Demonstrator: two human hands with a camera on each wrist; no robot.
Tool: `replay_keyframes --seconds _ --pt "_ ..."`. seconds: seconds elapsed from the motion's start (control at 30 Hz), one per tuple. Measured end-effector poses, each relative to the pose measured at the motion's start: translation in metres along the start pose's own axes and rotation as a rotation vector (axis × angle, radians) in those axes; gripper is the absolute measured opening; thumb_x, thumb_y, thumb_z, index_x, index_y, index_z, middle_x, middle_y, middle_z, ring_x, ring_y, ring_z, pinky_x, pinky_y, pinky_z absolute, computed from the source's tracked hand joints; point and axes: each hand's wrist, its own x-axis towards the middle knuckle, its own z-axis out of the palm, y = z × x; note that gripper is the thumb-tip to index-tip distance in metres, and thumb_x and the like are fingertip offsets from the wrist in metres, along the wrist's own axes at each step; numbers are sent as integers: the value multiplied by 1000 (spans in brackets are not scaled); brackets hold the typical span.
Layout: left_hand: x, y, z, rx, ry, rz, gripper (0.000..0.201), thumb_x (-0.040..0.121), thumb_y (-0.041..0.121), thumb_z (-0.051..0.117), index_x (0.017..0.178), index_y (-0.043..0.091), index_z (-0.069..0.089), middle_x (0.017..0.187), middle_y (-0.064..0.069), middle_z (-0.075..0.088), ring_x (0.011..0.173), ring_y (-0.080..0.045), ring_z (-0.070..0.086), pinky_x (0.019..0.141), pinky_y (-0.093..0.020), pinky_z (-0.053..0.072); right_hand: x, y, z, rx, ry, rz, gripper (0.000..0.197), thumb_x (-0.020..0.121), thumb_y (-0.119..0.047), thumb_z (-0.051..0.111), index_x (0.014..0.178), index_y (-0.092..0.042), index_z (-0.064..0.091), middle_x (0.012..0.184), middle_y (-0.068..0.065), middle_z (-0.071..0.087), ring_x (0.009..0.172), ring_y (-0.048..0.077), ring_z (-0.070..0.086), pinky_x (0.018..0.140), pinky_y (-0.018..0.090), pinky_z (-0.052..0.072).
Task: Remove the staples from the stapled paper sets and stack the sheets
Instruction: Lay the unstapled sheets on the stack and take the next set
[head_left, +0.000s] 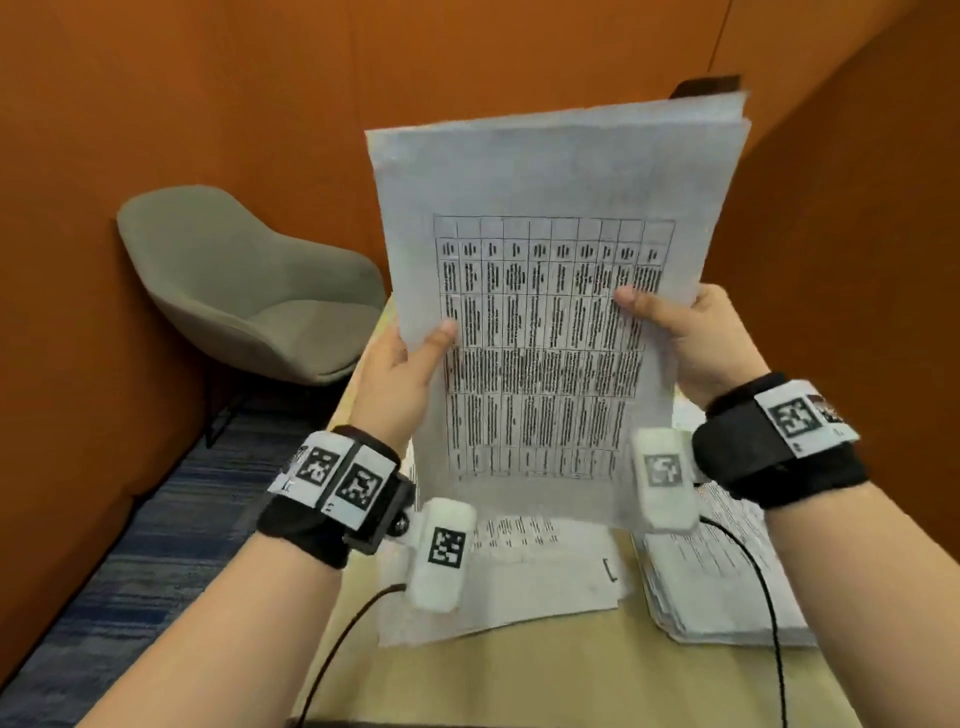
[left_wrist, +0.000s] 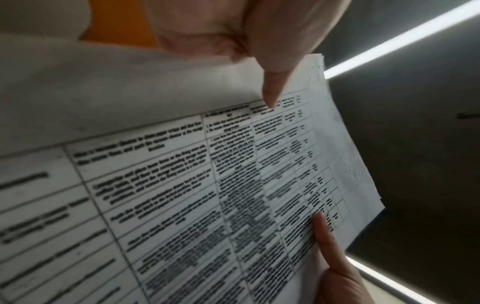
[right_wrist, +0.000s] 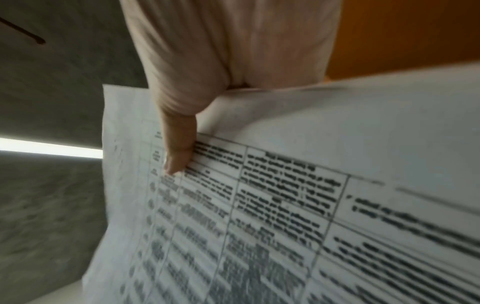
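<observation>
Paper set (head_left: 550, 291): printed table, held upright above table (head_left: 545, 670). Left hand (head_left: 400, 379) grip pinches left edge; right hand (head_left: 701, 338) grip pinches right edge. Loose sheets (head_left: 524, 577) beneath.

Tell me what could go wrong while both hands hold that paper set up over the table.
1. The paper set is held only at its side edges by the left hand and right hand. Sheets fan apart at the top corner, so loose ones might slip out.
2. No staple is visible here, so pulling pages apart could tear them.
3. Loose sheets and a stack lie directly below on the table. A dropped page could mix in or knock them askew.
</observation>
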Motion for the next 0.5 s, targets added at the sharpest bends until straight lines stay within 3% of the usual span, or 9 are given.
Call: replay_keyframes --seconds 0.07,0.1,0.2,0.27,0.33,0.43,0.5 --pt "9 11 4 47 19 61 29 95 10 48 124 9 52 110 5 63 97 2 60 88 -10 46 -3 6 9 106 56 10 52 66 -22 69 114 -3 58 94 -2 74 91 15 69 73 28 56" --pt "13 15 5 69 26 95 28 95 11 48 123 10 53 111 3 64 99 -1 59 89 -13 46 -5 6 12 139 84 6 60 67 -22 68 121 -1 54 97 0 73 93 17 69 73 29 56" --pt "16 24 2 39 45 148 12 91 20 57 102 24 61 104 6 67 101 -11 62 94 -32 48 -8 2 17 181 108 -41 62 70 -26 65 125 0 51 107 5 70 97 20 68 74 31 57" --pt "12 23 -3 7 62 163 12 84 26 64 96 29 63 103 3 69 103 -18 64 93 -39 49 -13 2 20 172 62 -63 48 73 -23 62 117 -7 55 103 3 71 95 20 68 76 33 57" --pt "7 16 -9 21 101 159 14 84 22 66 95 29 63 100 5 70 100 -16 65 92 -39 49 -16 5 24 150 -7 -56 36 77 -13 57 114 -15 55 98 -1 71 90 17 69 74 33 58" --pt "4 3 -15 81 140 146 18 83 15 66 92 31 61 92 14 68 93 -7 65 87 -30 49 -13 2 29 203 -159 -138 59 77 6 60 122 -30 47 105 -2 62 90 11 66 72 30 56" --pt "6 3 -16 99 146 139 18 84 14 65 93 29 61 91 14 67 92 -5 64 85 -27 50 -7 -6 31 244 -269 -224 68 76 7 61 124 -39 47 108 -2 58 92 13 64 75 32 56"
